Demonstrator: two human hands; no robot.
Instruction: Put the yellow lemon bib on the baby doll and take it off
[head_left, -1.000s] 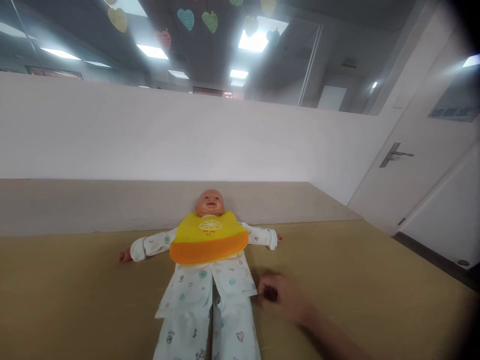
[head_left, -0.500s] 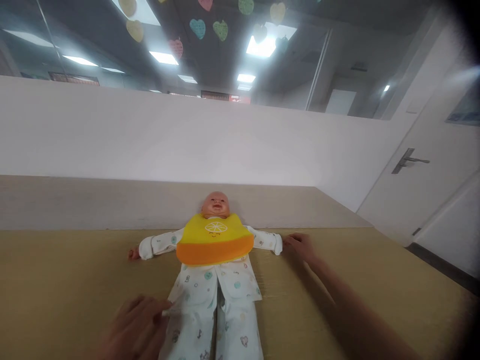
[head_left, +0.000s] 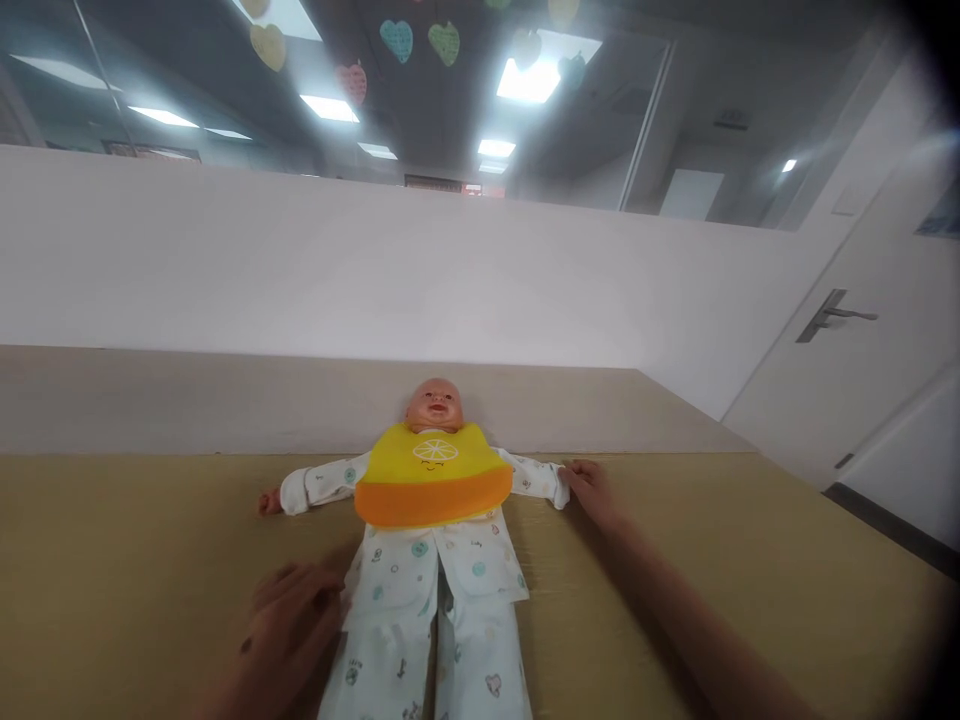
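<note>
Since the baby doll [head_left: 433,405] lies flat on its back near the middle of the tan wooden counter [head_left: 750,560], head toward the far edge, the person's two arms come in from the near edge, one on each side of it. The doll's arms are spread straight out sideways. It wears white pyjamas with small coloured prints, the jacket [head_left: 442,565] and trousers [head_left: 420,660] lying straight, and a yellow-and-orange bib [head_left: 433,478] with a citrus slice on it covers its chest.

The person's right hand [head_left: 592,490] is up at the far side of the counter, its fingertips [head_left: 570,470] touching the white sleeve cuff [head_left: 556,487] on that side; whether they pinch the cloth, I can't tell. The left hand [head_left: 289,625] sits lower down, slightly curled and holding nothing I can see, right beside the jacket hem and trousers. The hands are well apart, with the doll between them.

Past the far edge runs a pale ledge [head_left: 225,400], then a white wall [head_left: 375,270]. Paper hearts [head_left: 397,40] hang above it, and off to the right is a white door [head_left: 840,420] with a metal lever handle [head_left: 832,318].
</note>
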